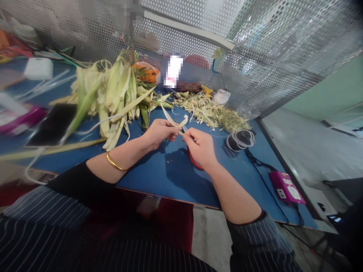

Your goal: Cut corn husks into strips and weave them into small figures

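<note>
Hands, two in all, meet near the middle of one blue table [170, 185]. The left hand [160, 134] has its thumb and fingers pinched together on one pale husk strip [168, 114], whose long end rises up and away from the fingers, while one short curl stands just beside it. The right hand [200, 146] is closed at the strip's lower end, its thumb and forefinger together there, close to the left fingertips. Beneath the right hand shows one red handle [195, 161]; the rest of that tool is mostly hidden. One gold bangle [115, 162] circles the left forearm.

Two heaps lie beyond the hands: one of long husk leaves [113, 88] on the left, overlapping too much to count, and one of shredded pieces [210, 109] on the right, likewise uncountable. Near the right forearm sits one black spool [235, 141] looped with white cord, and nearer the table's right edge one purple power block [287, 187]. On the left are one dark-screened device [52, 124] with a white cable at its edge, and one white box [39, 68]. Farther back stand one orange packet [149, 72] and one bright screen [173, 70], before a perforated panel [184, 37].
</note>
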The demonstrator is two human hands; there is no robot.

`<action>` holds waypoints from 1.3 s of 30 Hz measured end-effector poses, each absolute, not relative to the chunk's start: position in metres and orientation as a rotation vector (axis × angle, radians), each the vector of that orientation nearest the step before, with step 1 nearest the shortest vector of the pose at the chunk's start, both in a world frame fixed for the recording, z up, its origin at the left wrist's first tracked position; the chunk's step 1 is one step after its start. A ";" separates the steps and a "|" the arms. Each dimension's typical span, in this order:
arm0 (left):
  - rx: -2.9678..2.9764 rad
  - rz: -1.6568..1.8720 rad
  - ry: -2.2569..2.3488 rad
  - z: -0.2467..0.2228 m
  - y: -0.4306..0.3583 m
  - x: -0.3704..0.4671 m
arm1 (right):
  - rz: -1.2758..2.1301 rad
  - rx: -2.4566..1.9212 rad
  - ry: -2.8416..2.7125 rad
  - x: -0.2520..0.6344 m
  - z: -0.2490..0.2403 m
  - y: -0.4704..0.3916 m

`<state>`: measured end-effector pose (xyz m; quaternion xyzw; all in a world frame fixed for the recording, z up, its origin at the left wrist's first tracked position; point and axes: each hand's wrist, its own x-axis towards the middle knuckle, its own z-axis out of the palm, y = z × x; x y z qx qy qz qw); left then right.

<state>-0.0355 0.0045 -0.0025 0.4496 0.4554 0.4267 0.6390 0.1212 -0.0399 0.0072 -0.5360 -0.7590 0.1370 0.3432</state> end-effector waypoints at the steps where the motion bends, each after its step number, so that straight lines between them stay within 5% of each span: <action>1: 1.027 0.969 1.035 -0.003 0.005 -0.037 | 0.384 -1.388 -1.956 0.122 0.007 -0.039; 13: 1.146 0.795 0.959 0.002 0.000 -0.039 | 1.136 -1.251 -1.273 0.128 -0.005 -0.019; 24: 1.273 0.751 0.942 -0.002 -0.004 -0.035 | 0.841 -1.286 -1.301 0.126 -0.017 -0.015; 30: 1.317 0.687 1.037 0.002 -0.009 -0.034 | 0.388 -1.334 -1.636 0.139 -0.006 -0.012; 36: 1.400 0.645 0.987 -0.003 -0.012 -0.032 | 0.796 -1.357 -1.634 0.129 -0.007 -0.019; 39: 1.421 0.644 0.955 -0.001 -0.013 -0.032 | 0.740 -1.360 -1.569 0.125 -0.010 -0.020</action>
